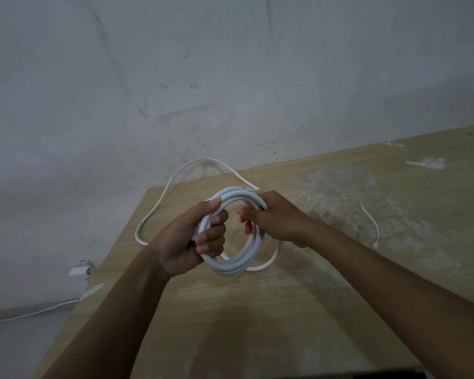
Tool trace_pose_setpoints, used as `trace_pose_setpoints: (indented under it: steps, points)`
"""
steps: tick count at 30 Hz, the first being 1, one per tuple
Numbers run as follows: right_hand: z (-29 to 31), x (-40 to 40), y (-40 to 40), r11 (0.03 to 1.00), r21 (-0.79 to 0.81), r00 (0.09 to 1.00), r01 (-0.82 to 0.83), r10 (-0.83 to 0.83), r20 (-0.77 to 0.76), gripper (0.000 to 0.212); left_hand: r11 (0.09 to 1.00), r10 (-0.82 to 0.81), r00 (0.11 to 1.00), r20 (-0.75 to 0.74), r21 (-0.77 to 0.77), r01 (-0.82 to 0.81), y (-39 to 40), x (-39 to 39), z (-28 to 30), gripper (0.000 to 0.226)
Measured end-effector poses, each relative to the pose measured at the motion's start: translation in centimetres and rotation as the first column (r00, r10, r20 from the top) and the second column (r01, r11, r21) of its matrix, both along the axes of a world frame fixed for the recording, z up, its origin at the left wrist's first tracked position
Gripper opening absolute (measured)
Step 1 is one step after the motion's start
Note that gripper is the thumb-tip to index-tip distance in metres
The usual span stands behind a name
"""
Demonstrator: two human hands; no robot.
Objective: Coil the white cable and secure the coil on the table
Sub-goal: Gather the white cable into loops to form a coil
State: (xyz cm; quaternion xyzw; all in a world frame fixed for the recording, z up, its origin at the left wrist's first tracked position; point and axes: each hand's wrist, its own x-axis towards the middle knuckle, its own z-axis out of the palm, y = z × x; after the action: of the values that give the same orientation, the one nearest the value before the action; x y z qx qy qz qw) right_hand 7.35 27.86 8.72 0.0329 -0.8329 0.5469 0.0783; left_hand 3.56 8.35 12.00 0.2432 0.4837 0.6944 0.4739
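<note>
Above the table's (326, 283) far left corner, both forearms reach forward. Left hand (192, 236) curls shut around the left side of the white cable (230, 265) coil; right hand (271, 217), knuckles up, pinches its upper right turns. Loose cable loops past the table's left edge.

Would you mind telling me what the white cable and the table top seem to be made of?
The white cable looks plastic-sheathed, probably PVC: smooth, slightly glossy, bending into even loops that hold their curve in the left hand and right hand. The table looks like light wood or wood-look laminate: pale tan with faint grain, matte, and smeared with whitish dusty patches. Which of the two is unclear.
</note>
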Motion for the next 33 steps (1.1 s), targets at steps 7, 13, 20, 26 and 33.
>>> trace_pose_setpoints:
  steps: [7, 13, 20, 26, 33]
  points:
    - [0.7, -0.8, -0.3, 1.0, 0.023, 0.998, 0.019, -0.021, 0.067, 0.025, 0.993, 0.104, 0.991, -0.083, -0.05, -0.108, 0.4, 0.7, 0.0, 0.048]
    - [1.0, -0.9, 0.0, 0.999, 0.046, 0.997, 0.004, -0.008, 0.071, 0.027, 0.988, 0.152, 0.985, -0.08, -0.027, -0.154, 1.0, 0.7, 0.2, 0.046]
    - [0.0, 0.0, 0.9, 0.995, -0.102, 0.991, -0.006, -0.007, -0.131, 0.022, 0.98, 0.195, 0.979, -0.062, 0.048, -0.193, -0.5, 0.0, 1.3, 0.045]
    - [-5.2, 0.5, 1.9, 0.981, -0.119, 0.95, 0.152, -0.179, -0.257, 0.013, 0.908, 0.393, 0.918, 0.048, 0.139, -0.396, -2.7, -2.2, 3.5, 0.041]
    - [-4.4, -0.2, 4.4, 0.875, -0.075, 0.802, 0.479, -0.471, -0.367, 0.014, 0.835, 0.518, 0.853, 0.061, 0.179, -0.52, -3.2, -2.4, 5.5, 0.035]
